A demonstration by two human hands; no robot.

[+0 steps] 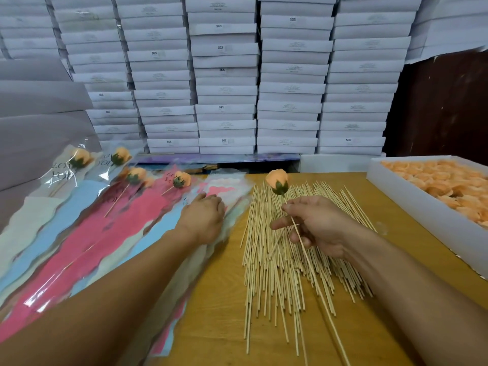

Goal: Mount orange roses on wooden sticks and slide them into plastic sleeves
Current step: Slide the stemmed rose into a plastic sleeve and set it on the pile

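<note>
The heap of wooden sticks point(295, 249) lies mid-table and serves as the mark; above it the right hand point(314, 224) pinches one stick point(306, 257) between thumb and fingers, its orange rose point(277, 182) mounted at the far tip — upright over the heap's far end; left of the heap the left hand point(204, 216) rests flat, fingers fairly straight, on the stack of plastic sleeves point(227, 191); further left lie sleeved roses point(182, 179); right of the heap stands a white box of rose heads point(435, 180); behind it, stacked white cartons point(227, 75).
</note>
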